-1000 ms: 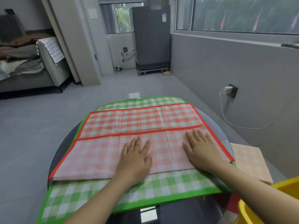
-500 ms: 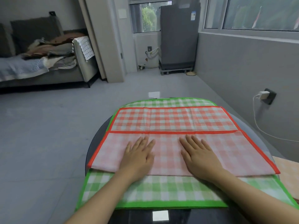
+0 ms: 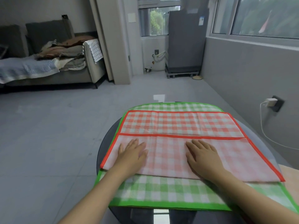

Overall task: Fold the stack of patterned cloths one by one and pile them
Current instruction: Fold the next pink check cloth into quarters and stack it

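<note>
A red checked cloth with a red border lies on a green checked cloth atop a round dark table. Its near part is folded up, and the paler underside faces me. My left hand lies flat on the left side of that folded flap, fingers straight. My right hand presses flat on the flap to the right of its middle. Neither hand grips the cloth.
A pale orange folded cloth peeks in at the right edge beside the table. A charger and white cable hang on the grey wall to the right. A sofa heaped with fabrics stands far left; a grey appliance stands at the back.
My left hand has slid left along the folded flap, so my two hands lie farther apart. The camera has turned left; the orange cloth and yellow bin have slipped toward or past the right edge.
</note>
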The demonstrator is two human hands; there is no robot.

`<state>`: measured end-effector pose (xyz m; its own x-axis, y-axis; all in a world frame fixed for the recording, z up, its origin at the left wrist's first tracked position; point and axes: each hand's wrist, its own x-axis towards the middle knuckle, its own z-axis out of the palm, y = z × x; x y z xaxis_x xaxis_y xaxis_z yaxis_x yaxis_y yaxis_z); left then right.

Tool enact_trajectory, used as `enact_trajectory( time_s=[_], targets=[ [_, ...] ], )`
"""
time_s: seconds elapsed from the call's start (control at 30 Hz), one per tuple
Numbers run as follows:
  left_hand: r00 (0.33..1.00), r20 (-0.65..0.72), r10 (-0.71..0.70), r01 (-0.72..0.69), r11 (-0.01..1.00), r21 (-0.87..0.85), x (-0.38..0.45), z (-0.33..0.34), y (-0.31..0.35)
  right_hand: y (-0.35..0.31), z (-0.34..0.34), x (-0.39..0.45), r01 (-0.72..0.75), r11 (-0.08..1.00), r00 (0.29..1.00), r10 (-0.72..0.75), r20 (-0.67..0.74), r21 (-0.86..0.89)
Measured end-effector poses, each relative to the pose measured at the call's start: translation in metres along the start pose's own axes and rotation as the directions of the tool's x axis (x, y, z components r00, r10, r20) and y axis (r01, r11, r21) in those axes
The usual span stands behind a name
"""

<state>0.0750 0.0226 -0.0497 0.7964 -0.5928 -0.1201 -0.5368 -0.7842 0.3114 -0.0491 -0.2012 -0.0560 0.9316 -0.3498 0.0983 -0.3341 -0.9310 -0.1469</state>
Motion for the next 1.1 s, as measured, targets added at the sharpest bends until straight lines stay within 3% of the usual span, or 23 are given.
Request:
enact_trajectory(
  time_s=[0.1,0.33,0.6,0.77,1.0,1.1],
  targets=[
    [0.999,-0.011,0.041,-0.042,0.996,-0.073,0.018,-0.007,0.017,0.000,-0.008,0.016,0.008,0.999,0.995,-0.005,-0.099,0.034],
    [0.985,-0.165,0.052,-0.083,0.980,-0.183,0.104,-0.023,0.048,0.021,-0.005,0.097,-0.082,0.978,0.980,0.114,-0.161,0.193],
    [0.965,-0.262,0.018,-0.065,0.983,-0.173,0.209,-0.009,0.055,0.047,0.016,0.188,-0.125,0.968,0.950,0.180,-0.255,0.217],
    [0.958,-0.287,0.015,-0.063,0.985,-0.159,0.245,0.001,0.052,0.065,0.022,0.220,-0.192,0.961,0.942,0.237,-0.237,0.200],
    [0.928,-0.362,-0.093,-0.014,0.960,-0.281,0.250,-0.005,0.057,0.069,0.015,0.230,-0.244,0.924,0.941,0.299,-0.159,0.296],
    [0.936,-0.331,-0.120,0.001,0.940,-0.340,0.234,-0.010,0.059,0.067,0.012,0.219,-0.225,0.945,0.952,0.265,-0.152,0.238]
  ],
)
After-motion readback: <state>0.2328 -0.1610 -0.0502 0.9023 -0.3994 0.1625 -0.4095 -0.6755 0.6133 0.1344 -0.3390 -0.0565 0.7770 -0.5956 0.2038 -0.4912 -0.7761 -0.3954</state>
